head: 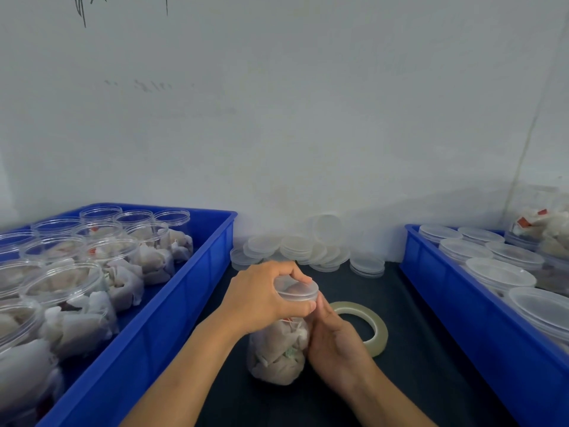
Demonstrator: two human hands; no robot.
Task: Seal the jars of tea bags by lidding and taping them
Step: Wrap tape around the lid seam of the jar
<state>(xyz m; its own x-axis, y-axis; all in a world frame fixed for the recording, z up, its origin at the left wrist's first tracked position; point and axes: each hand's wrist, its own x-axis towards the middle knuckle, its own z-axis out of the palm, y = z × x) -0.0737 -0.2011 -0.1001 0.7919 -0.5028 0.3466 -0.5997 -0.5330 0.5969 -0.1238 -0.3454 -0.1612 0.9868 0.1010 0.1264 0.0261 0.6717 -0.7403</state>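
A person's left hand point(264, 295) grasps the clear plastic lid point(300, 290) atop a clear tea-bag jar point(277, 349) standing on the dark table point(425, 365); the right hand point(334, 340) grips the jar's side, beside a clear tape roll point(374, 328).

Clear glossy plastic jar point(278, 352) and lid point(297, 289) (tea bags point(277, 362) papery), matt dark table point(415, 349).

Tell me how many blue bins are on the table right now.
2. One blue bin sits on the left, holding open jars of tea bags; the other blue bin sits on the right, holding lidded jars. Both run past the frame edges.
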